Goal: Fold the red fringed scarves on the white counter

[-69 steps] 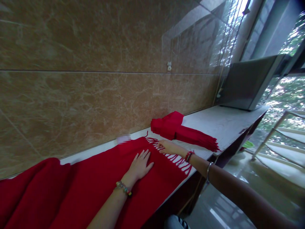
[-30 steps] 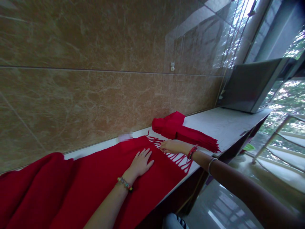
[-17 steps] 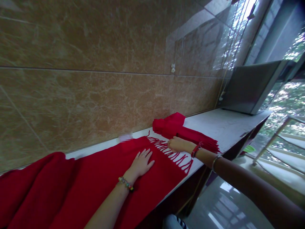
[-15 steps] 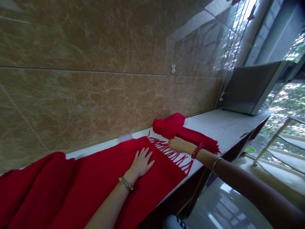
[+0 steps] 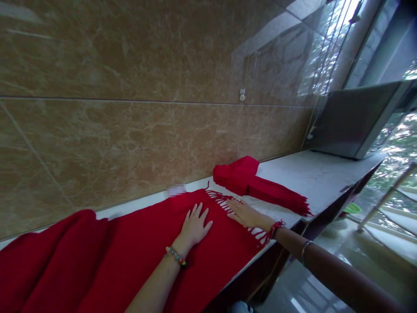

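Observation:
A long red scarf (image 5: pixel 130 248) lies spread along a white counter (image 5: pixel 312 174), its tasselled fringe (image 5: pixel 224 201) at the right end. My left hand (image 5: pixel 195 226) rests flat on the cloth with fingers spread, a ring on one finger and a beaded bracelet at the wrist. My right hand (image 5: pixel 243 213) lies flat on the fringe, fingers stretched out toward the wall, a red cord at the wrist. Neither hand holds anything.
A second red scarf (image 5: pixel 257 184), folded, lies further right on the counter. Beyond it stands a grey box-like appliance (image 5: pixel 352 121). A brown marble wall (image 5: pixel 130 108) backs the counter. The counter's front edge drops to a shiny floor (image 5: pixel 325 243).
My right hand has come back from the far end of the fringe and flattened out on the tassels nearer the left hand. The left hand stays pressed on the scarf.

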`<state>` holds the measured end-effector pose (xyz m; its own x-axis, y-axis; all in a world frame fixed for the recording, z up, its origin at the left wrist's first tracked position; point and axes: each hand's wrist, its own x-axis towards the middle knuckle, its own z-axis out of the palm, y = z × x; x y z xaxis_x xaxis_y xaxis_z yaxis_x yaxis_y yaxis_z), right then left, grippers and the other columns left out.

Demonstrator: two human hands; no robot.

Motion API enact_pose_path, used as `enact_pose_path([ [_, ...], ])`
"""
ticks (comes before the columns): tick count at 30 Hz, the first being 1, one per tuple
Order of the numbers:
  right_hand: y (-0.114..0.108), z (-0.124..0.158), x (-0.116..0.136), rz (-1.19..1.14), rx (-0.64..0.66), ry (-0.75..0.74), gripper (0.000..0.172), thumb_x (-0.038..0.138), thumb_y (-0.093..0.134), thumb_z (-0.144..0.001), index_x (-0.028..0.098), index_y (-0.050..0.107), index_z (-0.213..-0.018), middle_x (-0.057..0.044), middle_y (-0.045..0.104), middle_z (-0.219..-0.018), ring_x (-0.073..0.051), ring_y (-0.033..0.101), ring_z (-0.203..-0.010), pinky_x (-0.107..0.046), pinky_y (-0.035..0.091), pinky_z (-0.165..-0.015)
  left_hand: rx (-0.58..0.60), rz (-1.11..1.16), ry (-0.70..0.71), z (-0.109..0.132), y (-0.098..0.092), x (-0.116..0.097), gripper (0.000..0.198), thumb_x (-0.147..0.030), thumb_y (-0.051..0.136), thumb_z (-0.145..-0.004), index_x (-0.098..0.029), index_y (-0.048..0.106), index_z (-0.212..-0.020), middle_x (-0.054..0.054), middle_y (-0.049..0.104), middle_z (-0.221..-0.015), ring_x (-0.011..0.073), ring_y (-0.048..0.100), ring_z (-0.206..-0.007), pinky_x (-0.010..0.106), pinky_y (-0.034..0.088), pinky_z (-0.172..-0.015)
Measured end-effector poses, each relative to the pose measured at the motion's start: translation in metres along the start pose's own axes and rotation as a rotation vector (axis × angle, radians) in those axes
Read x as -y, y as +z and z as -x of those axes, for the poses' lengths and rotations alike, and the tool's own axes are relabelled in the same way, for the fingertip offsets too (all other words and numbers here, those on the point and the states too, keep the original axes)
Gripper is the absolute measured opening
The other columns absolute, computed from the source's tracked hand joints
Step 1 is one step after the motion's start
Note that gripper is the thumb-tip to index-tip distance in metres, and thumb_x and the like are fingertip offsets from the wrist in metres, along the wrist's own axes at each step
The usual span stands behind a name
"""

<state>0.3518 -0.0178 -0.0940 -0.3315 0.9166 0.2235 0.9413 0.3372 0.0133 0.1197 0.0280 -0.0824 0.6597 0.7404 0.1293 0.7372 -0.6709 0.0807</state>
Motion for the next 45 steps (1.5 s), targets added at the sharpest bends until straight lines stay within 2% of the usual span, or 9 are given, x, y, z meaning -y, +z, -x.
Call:
enact_pose_path([
  [4, -0.018, -0.007, -0.006, 0.027, -0.085, 0.079, 0.052, 0.042, 0.033, -0.087, 0.006, 0.044, -0.123, -0.018, 0.046, -0.125, -0.026, 0.039, -0.118, -0.041, 0.030, -0.097, -0.123, -0.026, -0.058, -0.002, 0.002, 0.002, 0.053, -0.049, 0.031, -0.084, -0.022, 0.035, -0.130, 0.011, 0.017, -0.143, 0.0258, 0.010, -0.131, 0.046, 0.013, -0.104],
  [8, -0.028, -0.045, 0.014, -0.041, -0.119, 0.009, 0.042, 0.027, 0.031, -0.088, 0.008, 0.044, -0.123, -0.014, 0.047, -0.125, -0.020, 0.038, -0.118, -0.033, 0.027, -0.100, -0.079, 0.001, -0.069, -0.005, 0.004, 0.003, 0.052, -0.044, 0.024, -0.088, -0.017, 0.034, -0.130, 0.011, 0.032, -0.137, 0.0232, 0.023, -0.128, 0.041, 0.022, -0.103],
  [14, 0.006, -0.094, 0.028, -0.119, 0.078, 0.035, 0.046, 0.031, 0.033, -0.088, 0.007, 0.039, -0.126, -0.016, 0.039, -0.132, -0.022, 0.030, -0.124, -0.038, 0.028, -0.099, -0.022, -0.004, -0.057, -0.003, 0.000, 0.001, 0.050, -0.043, 0.025, -0.088, -0.016, 0.040, -0.127, 0.012, 0.032, -0.137, 0.0238, 0.026, -0.127, 0.039, 0.025, -0.102],
  [19, 0.019, -0.093, 0.022, -0.083, -0.028, 0.053, 0.046, 0.033, 0.027, -0.090, 0.009, 0.039, -0.127, -0.016, 0.035, -0.134, -0.023, 0.026, -0.126, -0.044, 0.022, -0.101, -0.075, -0.025, -0.099, 0.000, 0.001, -0.001, 0.049, -0.043, 0.026, -0.088, -0.020, 0.039, -0.128, 0.011, 0.029, -0.139, 0.0243, 0.023, -0.128, 0.042, 0.025, -0.101],
  [23, 0.012, -0.093, 0.021, -0.034, -0.146, -0.004, 0.037, 0.019, 0.031, -0.087, 0.010, 0.051, -0.117, -0.014, 0.048, -0.124, -0.019, 0.037, -0.118, -0.036, 0.023, -0.101, -0.094, -0.079, -0.064, -0.003, 0.000, -0.002, 0.048, -0.043, 0.025, -0.088, -0.018, 0.041, -0.126, 0.012, 0.034, -0.136, 0.0238, 0.027, -0.126, 0.047, 0.019, -0.103],
  [28, 0.010, -0.088, 0.024, -0.076, -0.008, -0.004, 0.042, 0.030, 0.033, -0.087, 0.016, 0.044, -0.125, -0.012, 0.043, -0.129, -0.023, 0.036, -0.120, -0.042, 0.026, -0.098, -0.062, -0.158, -0.045, -0.028, -0.013, 0.001, 0.040, -0.027, 0.025, -0.088, -0.014, 0.050, -0.117, 0.012, 0.055, -0.118, 0.0208, 0.048, -0.110, 0.047, 0.017, -0.103],
  [32, 0.013, -0.084, 0.024, -0.116, 0.088, 0.097, 0.053, 0.039, 0.028, -0.087, 0.012, 0.031, -0.132, -0.013, 0.027, -0.139, -0.027, 0.023, -0.126, -0.047, 0.018, -0.101, -0.074, -0.217, -0.066, -0.058, -0.009, 0.005, 0.040, -0.017, 0.028, -0.084, -0.008, 0.048, -0.118, 0.015, 0.047, -0.126, 0.0227, 0.040, -0.118, 0.047, 0.016, -0.103],
  [38, 0.023, -0.092, 0.016, -0.081, -0.011, 0.217, 0.047, 0.029, 0.028, -0.087, 0.008, 0.039, -0.127, -0.013, 0.037, -0.134, -0.021, 0.029, -0.124, -0.037, 0.020, -0.101, -0.129, -0.195, -0.223, -0.069, 0.011, 0.001, 0.045, -0.023, 0.025, -0.085, -0.009, 0.045, -0.123, 0.014, 0.043, -0.129, 0.0217, 0.039, -0.120, 0.047, 0.009, -0.105],
  [45, 0.027, -0.094, 0.004, 0.021, -0.072, 0.267, 0.036, 0.026, 0.033, -0.088, 0.008, 0.051, -0.113, -0.019, 0.049, -0.119, -0.025, 0.041, -0.113, -0.040, 0.029, -0.095, -0.133, -0.170, -0.254, -0.060, 0.004, -0.002, 0.047, -0.024, 0.024, -0.084, -0.006, 0.046, -0.122, 0.014, 0.044, -0.128, 0.0232, 0.040, -0.118, 0.046, 0.006, -0.106],
])
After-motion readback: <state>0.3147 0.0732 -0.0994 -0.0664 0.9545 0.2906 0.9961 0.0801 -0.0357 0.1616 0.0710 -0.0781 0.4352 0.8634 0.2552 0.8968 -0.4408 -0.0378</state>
